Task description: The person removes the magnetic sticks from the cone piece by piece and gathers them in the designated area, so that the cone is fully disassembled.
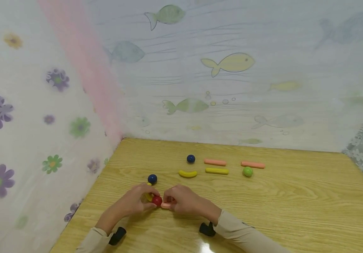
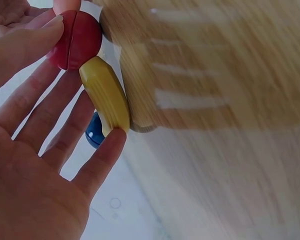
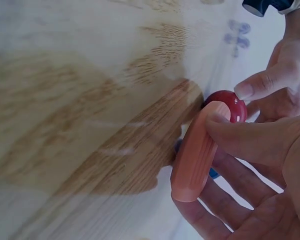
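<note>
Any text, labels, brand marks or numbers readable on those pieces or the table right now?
None.
The red ball, yellow piece and pink stick between the left hand and right hand are plain.
The table shows only wood grain; the curtains carry fish and flower prints, no lettering.

We see our left hand (image 1: 134, 203) at nine o'clock of a ball (image 1: 157, 200), our right hand (image 1: 181, 200) at three. Another ball (image 1: 152, 179) lies at twelve; further pieces sit toward one o'clock on the table (image 1: 295, 211).
</note>
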A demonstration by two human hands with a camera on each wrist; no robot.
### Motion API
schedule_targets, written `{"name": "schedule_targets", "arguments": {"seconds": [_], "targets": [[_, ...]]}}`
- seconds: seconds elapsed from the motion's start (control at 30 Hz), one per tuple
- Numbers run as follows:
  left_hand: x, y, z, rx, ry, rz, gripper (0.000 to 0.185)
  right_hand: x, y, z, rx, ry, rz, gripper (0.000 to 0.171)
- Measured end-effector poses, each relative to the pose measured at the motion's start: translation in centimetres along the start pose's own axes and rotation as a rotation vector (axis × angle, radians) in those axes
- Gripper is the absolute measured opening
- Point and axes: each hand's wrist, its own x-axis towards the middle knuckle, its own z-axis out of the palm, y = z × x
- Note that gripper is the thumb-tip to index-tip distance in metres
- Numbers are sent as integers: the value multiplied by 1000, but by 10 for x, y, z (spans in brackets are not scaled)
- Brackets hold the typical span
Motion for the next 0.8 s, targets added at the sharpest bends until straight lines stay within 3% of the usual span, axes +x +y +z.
{"name": "schedule_targets", "arguments": {"seconds": [0.27,0.53,0.7,0.8], "targets": [[2,5,0,1,-43,11,23,-8,-2,-3,33,-11,17,10],[-1,-3,-5,24,16,-48,23,-27,4,-14,102,-25,40,5],[-1,-6,-5,-4,20,-35,23,-47,13,-22,109,-22,80,12],[-2,-6,-5,-15,22,-28,23,-60,20,-25,126,-16,94,6]]}}
